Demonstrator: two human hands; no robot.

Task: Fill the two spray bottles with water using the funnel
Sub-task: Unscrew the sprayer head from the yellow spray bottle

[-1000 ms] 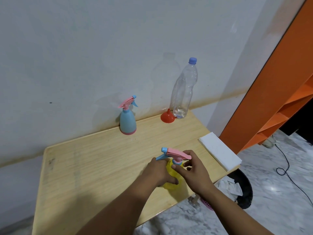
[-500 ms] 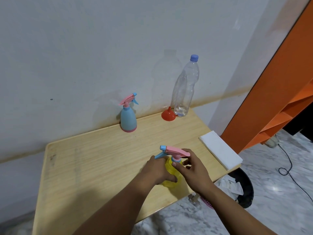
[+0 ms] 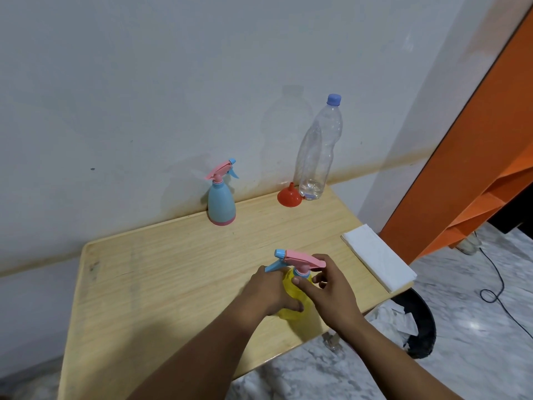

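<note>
A yellow spray bottle (image 3: 292, 287) with a pink and blue trigger head stands near the front edge of the wooden table (image 3: 161, 272). My left hand (image 3: 269, 290) grips its body. My right hand (image 3: 328, 287) pinches the collar just under the pink trigger head. A blue spray bottle (image 3: 221, 202) with a pink base stands upright at the back by the wall. The red funnel (image 3: 290, 195) lies mouth-down beside a tall clear water bottle (image 3: 318, 151) with a blue cap and a little water at its bottom.
A folded white cloth (image 3: 377, 256) lies at the table's right edge. A black bin (image 3: 424, 321) with crumpled paper stands on the marble floor below. An orange shelf unit (image 3: 473, 168) rises at the right, and a black cable (image 3: 501, 284) runs over the floor.
The trigger head has turned a little under my right hand's fingers. Both hands stay on the yellow bottle. The view has shifted slightly.
</note>
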